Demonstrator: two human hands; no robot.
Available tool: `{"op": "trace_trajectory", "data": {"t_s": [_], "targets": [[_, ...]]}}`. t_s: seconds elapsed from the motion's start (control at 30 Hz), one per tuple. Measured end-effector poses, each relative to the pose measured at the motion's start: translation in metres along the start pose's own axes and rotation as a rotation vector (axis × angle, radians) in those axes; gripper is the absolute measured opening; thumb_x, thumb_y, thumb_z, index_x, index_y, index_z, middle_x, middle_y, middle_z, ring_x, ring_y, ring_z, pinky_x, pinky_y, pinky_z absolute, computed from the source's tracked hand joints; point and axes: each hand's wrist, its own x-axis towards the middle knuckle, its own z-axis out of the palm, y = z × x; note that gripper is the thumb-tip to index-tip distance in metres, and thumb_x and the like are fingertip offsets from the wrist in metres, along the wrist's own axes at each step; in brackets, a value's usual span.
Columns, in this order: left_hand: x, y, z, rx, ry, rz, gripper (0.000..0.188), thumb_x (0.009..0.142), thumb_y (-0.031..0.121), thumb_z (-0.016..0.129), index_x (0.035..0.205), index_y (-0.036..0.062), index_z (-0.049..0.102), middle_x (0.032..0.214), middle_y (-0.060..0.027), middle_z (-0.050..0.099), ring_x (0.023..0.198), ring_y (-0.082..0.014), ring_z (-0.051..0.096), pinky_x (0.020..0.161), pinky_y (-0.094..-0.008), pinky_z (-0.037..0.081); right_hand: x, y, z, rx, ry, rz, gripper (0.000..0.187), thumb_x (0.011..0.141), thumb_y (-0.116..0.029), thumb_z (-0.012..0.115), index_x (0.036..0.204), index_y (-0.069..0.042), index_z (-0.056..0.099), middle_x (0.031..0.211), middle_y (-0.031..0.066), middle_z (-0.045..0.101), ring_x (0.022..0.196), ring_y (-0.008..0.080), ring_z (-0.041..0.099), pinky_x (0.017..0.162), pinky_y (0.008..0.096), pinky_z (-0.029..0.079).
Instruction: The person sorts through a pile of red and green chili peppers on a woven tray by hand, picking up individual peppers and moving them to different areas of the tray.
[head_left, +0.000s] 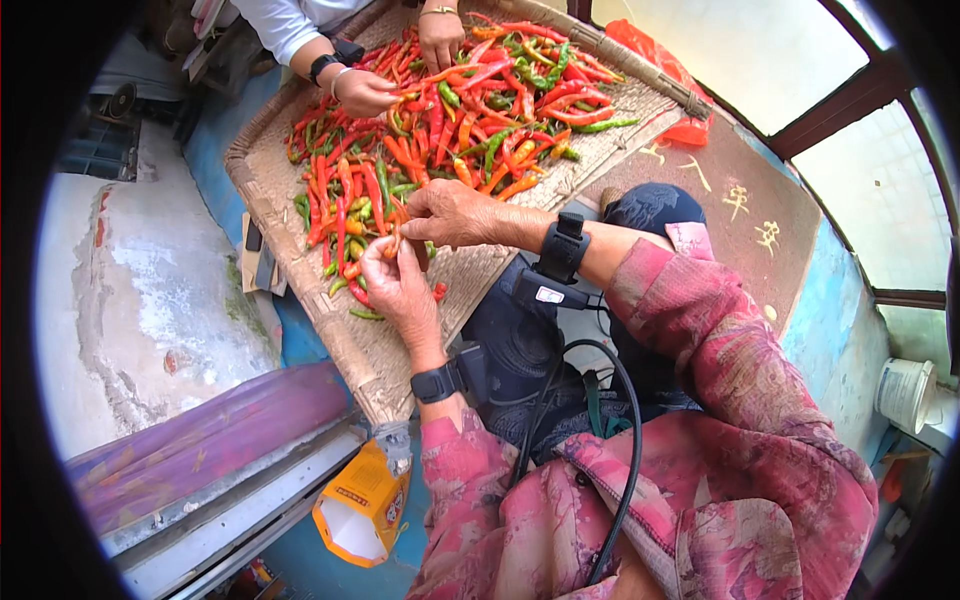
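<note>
Red, orange and green chili peppers [480,110] lie heaped on a woven bamboo tray [345,335]. Over the heap's near edge, my left hand [400,290] pinches an orange-red chili pepper [393,240], palm side partly turned up. From the right, my right hand [458,215] closes its fingers on the same pepper, and the fingertips of both hands almost meet. My fingers cover most of that pepper. A small cluster of peppers [350,270] lies just left of my left hand.
Across the tray, another person's hands [365,92] work in the peppers. A red plastic bag [665,70] lies behind the tray's right rim. An open yellow carton [365,505] hangs by the near corner. A white bucket [905,392] stands far right, and a black cable [632,400] loops over my lap.
</note>
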Motion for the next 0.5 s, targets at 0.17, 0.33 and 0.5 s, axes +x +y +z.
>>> {"op": "trace_trajectory", "data": {"t_s": [0.17, 0.33, 0.5], "targets": [[-0.005, -0.006, -0.006, -0.093, 0.101, -0.021, 0.011, 0.091, 0.011, 0.051, 0.093, 0.0009, 0.047, 0.084, -0.0054, 0.052, 0.075, -0.0128, 0.055, 0.071, -0.0257, 0.047, 0.014, -0.003, -0.03, 0.174, 0.239, -0.006, 0.027, 0.082, -0.022, 0.052, 0.071, 0.001, 0.061, 0.066, 0.0041, 0.064, 0.061, 0.0093, 0.057, 0.05, 0.0261, 0.048], [-0.005, -0.01, -0.009, 0.014, 0.102, -0.059, 0.015, 0.094, 0.016, 0.045, 0.097, 0.0014, 0.045, 0.091, -0.0089, 0.052, 0.08, -0.0167, 0.059, 0.076, -0.0301, 0.05, 0.016, -0.001, -0.061, 1.059, 0.606, 0.046, 0.025, 0.087, -0.027, 0.055, 0.078, -0.004, 0.063, 0.068, 0.0053, 0.061, 0.056, 0.01, 0.055, 0.049, 0.0228, 0.046], [-0.002, -0.016, -0.003, -0.02, 0.024, 0.001, 0.013, 0.094, 0.011, 0.043, 0.102, 0.0012, 0.041, 0.091, -0.0112, 0.053, 0.08, -0.0179, 0.059, 0.075, -0.0311, 0.051, 0.008, 0.021, -0.017, -0.103, 0.273, -0.302, 0.025, 0.082, -0.023, 0.061, 0.093, -0.001, 0.063, 0.079, 0.0103, 0.065, 0.071, 0.0218, 0.062, 0.063, 0.0359, 0.049]]}}
